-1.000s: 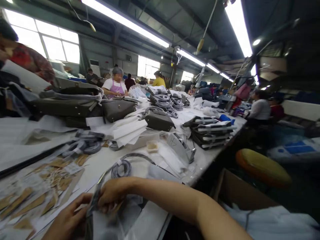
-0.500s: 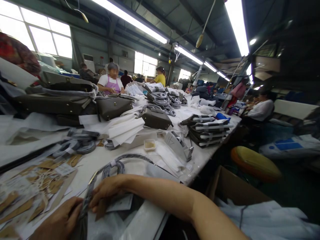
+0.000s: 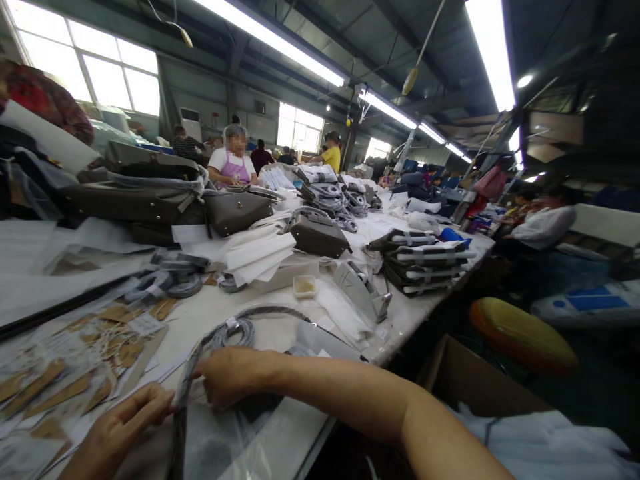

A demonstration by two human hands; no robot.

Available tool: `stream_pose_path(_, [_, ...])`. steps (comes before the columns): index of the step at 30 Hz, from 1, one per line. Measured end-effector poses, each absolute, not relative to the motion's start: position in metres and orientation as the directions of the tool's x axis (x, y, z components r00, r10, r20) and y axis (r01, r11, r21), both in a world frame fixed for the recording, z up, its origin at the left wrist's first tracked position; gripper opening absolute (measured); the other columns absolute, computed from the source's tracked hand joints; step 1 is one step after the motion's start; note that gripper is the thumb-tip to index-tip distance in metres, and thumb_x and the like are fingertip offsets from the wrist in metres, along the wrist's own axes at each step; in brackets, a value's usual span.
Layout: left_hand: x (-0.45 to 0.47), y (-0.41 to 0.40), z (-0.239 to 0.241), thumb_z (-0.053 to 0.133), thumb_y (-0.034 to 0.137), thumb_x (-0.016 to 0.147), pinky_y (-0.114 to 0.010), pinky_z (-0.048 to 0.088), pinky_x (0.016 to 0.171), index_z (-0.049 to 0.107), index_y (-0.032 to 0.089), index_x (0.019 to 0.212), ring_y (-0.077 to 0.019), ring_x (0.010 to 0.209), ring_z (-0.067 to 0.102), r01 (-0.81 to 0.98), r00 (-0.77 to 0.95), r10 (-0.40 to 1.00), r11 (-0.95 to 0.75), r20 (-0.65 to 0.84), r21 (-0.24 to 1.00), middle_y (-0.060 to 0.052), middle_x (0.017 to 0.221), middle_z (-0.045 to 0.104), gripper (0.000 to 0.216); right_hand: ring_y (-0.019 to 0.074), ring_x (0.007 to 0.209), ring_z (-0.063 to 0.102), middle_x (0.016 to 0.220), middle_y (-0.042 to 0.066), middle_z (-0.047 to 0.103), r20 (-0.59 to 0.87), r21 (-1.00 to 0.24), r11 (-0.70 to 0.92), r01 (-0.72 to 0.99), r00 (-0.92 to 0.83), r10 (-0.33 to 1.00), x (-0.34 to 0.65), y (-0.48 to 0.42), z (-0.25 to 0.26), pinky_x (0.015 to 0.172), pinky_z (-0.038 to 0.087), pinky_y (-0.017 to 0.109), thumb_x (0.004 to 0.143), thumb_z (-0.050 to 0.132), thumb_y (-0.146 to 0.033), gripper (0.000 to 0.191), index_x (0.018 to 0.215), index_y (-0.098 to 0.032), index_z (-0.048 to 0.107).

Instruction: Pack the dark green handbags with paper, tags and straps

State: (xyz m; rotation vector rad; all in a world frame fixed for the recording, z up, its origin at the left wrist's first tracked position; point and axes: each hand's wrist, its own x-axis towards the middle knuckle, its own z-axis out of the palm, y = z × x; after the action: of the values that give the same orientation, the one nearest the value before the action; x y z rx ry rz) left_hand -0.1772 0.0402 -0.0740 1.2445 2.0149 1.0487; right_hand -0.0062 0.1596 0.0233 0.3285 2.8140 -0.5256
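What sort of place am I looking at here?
Probably a bag workshop: dark grey bags and loose brown tags cover much of a long worktable, and strip lights run overhead.

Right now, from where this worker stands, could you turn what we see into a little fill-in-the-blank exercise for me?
1. A curved grey strap passes ____ the left hand and the right hand.
2. The brown tags lie nearer to the ____ hand.
3. The person facing this way wears a purple ____.
4. In the picture, the stack of dark pieces with white strips lies to the ____ of the small tray.

Missing words: between; left; apron; right.
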Motion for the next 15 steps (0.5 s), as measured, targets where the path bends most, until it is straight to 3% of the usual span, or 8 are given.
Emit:
stream_pose_path(5, [-0.167,0.035,-0.061,0.055,0.088,0.058,-0.025,0.043,0.051,0.055,0.021,0.057,-0.0147,0.052,0.047,0.308,-0.323,0.925,0.302,-0.199,0.902,0.002,0.054,0.050,0.068,0.0304,0.089,0.070,0.099,0.016,0.073,-0.307,-0.273,0.897,0.348,-0.915,0.262,-0.005,0.154,0.032,0.061,0.053,0.033,0.084,0.057,-0.029,0.028,0.103,-0.013,0.069])
stream_pose_path(8, [-0.159,0.034,-0.058,0.054,0.088,0.059,-0.023,0.042,0.051,0.057,0.020,0.061,-0.0138,0.052,0.045,0.269,-0.297,0.929,0.302,-0.220,0.914,0.003,0.055,0.049,0.068,0.0285,0.091,0.069,0.098,0.010,0.074,-0.212,-0.300,0.861,0.411,-0.909,0.359,-0.004,0.157,0.031,0.067,0.053,0.032,0.080,0.062,-0.027,0.024,0.100,-0.018,0.070])
stream_pose_path(12, [-0.154,0.036,-0.057,0.055,0.090,0.056,-0.024,0.041,0.049,0.055,0.020,0.061,-0.0132,0.051,0.043,0.294,-0.304,0.933,0.286,-0.194,0.912,0.003,0.054,0.047,0.070,0.0159,0.075,0.069,0.074,-0.002,0.068,-0.111,-0.709,0.594,0.380,-0.892,0.439,0.001,0.163,0.016,0.061,0.049,0.019,0.078,0.070,-0.030,0.021,0.097,-0.021,0.068])
stream_pose_path(15, [-0.155,0.039,-0.056,0.059,0.086,0.057,-0.025,0.045,0.052,0.056,0.021,0.064,-0.0155,0.054,0.049,0.341,-0.320,0.940,0.234,-0.121,0.911,0.002,0.057,0.051,0.065,0.0108,0.067,0.066,0.064,-0.007,0.062,-0.180,-0.869,0.356,0.343,-0.890,0.418,0.001,0.163,0.006,0.057,0.046,0.014,0.075,0.074,-0.032,0.021,0.092,-0.020,0.067])
